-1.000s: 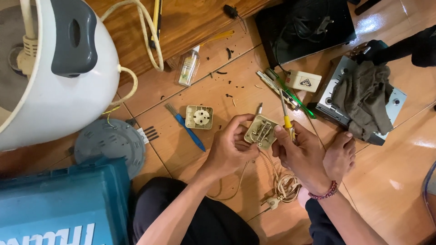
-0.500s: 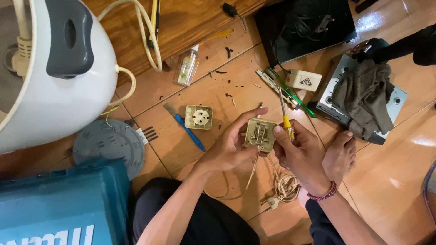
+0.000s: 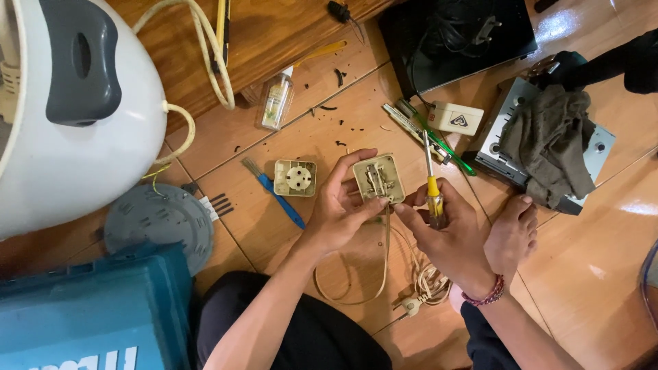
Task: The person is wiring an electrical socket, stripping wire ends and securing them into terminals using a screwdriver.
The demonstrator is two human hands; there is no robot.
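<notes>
My left hand (image 3: pixel 337 209) grips a cream square socket base (image 3: pixel 379 179) with metal contacts showing, its back side up. A cream cable (image 3: pixel 356 274) runs from it down to a coiled bundle and plug (image 3: pixel 425 288). My right hand (image 3: pixel 449 233) holds a screwdriver with a yellow handle (image 3: pixel 433 195); its shaft points up past the socket's right edge. The matching cream socket cover (image 3: pixel 295 178) lies on the floor left of my left hand, next to a small blue tool (image 3: pixel 277 195).
A white appliance body (image 3: pixel 75 109) stands at left, a grey round plate (image 3: pixel 161 223) and a teal tool case (image 3: pixel 89 318) below it. A small glass bottle (image 3: pixel 277 103), a green-handled screwdriver (image 3: pixel 439 140), a white adapter (image 3: pixel 456 118), a silver device under a grey cloth (image 3: pixel 548 147), my bare foot (image 3: pixel 510 233).
The socket base has been lifted and turned slightly in my left hand. The screwdriver in my right hand has shifted up alongside it.
</notes>
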